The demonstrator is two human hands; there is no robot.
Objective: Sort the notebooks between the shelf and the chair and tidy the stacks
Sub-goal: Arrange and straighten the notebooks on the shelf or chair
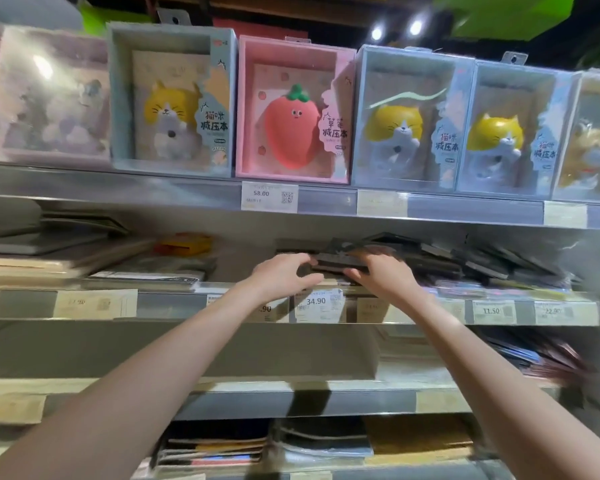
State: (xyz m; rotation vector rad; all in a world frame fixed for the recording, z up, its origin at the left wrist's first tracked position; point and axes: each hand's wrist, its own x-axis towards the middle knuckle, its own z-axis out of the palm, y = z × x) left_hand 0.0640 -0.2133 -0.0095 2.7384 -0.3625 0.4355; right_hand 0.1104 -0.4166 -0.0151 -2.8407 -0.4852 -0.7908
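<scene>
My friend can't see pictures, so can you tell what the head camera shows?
Two bare arms reach to a shop shelf, where the left hand and right hand grip a small stack of dark notebooks. On the shelf above stand boxed cat notebooks and a pink strawberry box.

The notebook (340,261) gripped between both hands is dark, near black. On the upper shelf, a pink box (293,110) frames a red strawberry with a green top. The pale blue boxes (172,98) beside it show yellow-and-grey cats. A yellow and red pack (184,244) lies further left. The price tags (269,196) are white, others cream.
</scene>
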